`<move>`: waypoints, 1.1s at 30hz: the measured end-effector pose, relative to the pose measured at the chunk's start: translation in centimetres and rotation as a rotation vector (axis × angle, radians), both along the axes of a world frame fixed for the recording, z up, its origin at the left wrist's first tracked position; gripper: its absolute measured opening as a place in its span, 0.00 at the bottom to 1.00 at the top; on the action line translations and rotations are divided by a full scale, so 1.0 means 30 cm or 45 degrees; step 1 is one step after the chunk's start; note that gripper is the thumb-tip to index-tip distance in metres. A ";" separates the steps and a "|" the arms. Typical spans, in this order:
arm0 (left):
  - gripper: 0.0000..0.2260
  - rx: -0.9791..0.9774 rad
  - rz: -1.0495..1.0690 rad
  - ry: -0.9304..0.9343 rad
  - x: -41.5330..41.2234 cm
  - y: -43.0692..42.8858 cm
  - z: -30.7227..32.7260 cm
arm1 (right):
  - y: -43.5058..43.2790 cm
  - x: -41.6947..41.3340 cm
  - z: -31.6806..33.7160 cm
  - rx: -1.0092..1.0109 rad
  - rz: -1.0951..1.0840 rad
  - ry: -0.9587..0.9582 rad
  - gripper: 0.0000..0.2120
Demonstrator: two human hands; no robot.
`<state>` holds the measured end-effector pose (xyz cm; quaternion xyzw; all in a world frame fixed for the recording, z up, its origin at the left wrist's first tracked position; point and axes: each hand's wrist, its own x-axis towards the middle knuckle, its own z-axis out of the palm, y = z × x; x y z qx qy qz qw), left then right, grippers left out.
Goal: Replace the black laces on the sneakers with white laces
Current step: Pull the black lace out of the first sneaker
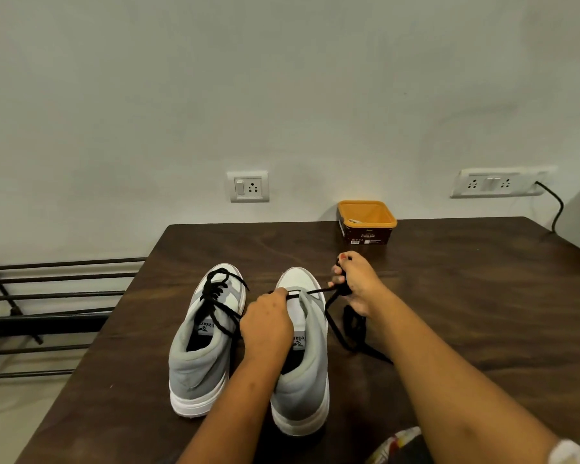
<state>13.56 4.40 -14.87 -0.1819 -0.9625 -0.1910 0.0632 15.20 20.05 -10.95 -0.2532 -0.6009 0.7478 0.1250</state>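
as sneakers (198,363) point away, lace (318,291) runs sideways

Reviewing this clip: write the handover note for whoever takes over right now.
Left hand: pinches the lace at the right sneaker's front eyelets.
Right hand: grips the pulled-out bunch of that lace.
Both sneakers stand on the table; the left sneaker is fully laced in black.
Done: right sneaker nearly unlaced, one row remaining.
Left: free that lace, unlace the left sneaker, thread white laces in both. None plainly visible; the tub holds something pale.
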 end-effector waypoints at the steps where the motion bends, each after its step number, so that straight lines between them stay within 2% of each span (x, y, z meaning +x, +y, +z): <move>1: 0.18 -0.005 -0.011 0.006 0.006 0.004 0.000 | 0.005 -0.003 -0.011 0.254 0.061 -0.103 0.13; 3: 0.16 -0.042 -0.039 0.028 0.020 0.016 -0.004 | 0.008 -0.005 -0.029 0.833 0.215 -0.285 0.10; 4: 0.16 -0.060 -0.045 0.045 0.025 0.021 -0.007 | 0.004 -0.007 -0.037 1.045 0.299 -0.341 0.08; 6: 0.15 -0.073 -0.040 0.063 0.027 0.025 -0.010 | -0.014 -0.012 -0.044 1.298 0.471 -0.427 0.05; 8: 0.15 -0.068 -0.034 0.067 0.026 0.024 -0.012 | -0.032 -0.021 -0.041 1.515 0.607 -0.540 0.09; 11: 0.15 -0.066 -0.029 0.070 0.023 0.018 -0.013 | -0.029 -0.025 -0.030 1.636 0.688 -0.668 0.11; 14: 0.15 -0.074 -0.022 0.069 0.022 0.014 -0.011 | 0.010 -0.004 -0.005 1.571 0.708 -0.699 0.08; 16: 0.14 -0.080 -0.009 0.074 0.022 0.012 -0.007 | 0.040 0.017 0.017 1.580 0.591 -0.716 0.07; 19: 0.13 -0.108 0.003 0.079 0.013 0.004 -0.003 | 0.069 0.040 0.032 1.594 0.251 -0.684 0.07; 21: 0.13 -0.117 -0.003 0.072 0.005 -0.001 -0.003 | 0.079 0.040 0.027 1.453 0.029 -0.520 0.09; 23: 0.12 -0.126 -0.005 0.071 0.006 -0.002 -0.002 | 0.086 0.030 0.024 1.174 -0.160 -0.308 0.09; 25: 0.11 -0.132 -0.005 0.070 0.008 -0.002 0.000 | 0.087 0.019 0.030 0.770 -0.300 -0.134 0.10; 28: 0.10 -0.132 -0.003 0.066 0.006 0.002 -0.002 | 0.092 0.031 0.065 0.012 -0.366 0.166 0.10; 30: 0.10 -0.139 0.001 0.074 0.007 0.005 -0.001 | 0.115 0.055 0.085 -0.396 -0.394 0.346 0.12; 32: 0.11 -0.139 -0.001 0.082 0.008 0.007 -0.002 | 0.140 0.076 0.086 -0.600 -0.414 0.436 0.12; 33: 0.11 -0.134 0.000 0.082 0.008 0.008 -0.002 | 0.149 0.082 0.080 -0.610 -0.421 0.424 0.12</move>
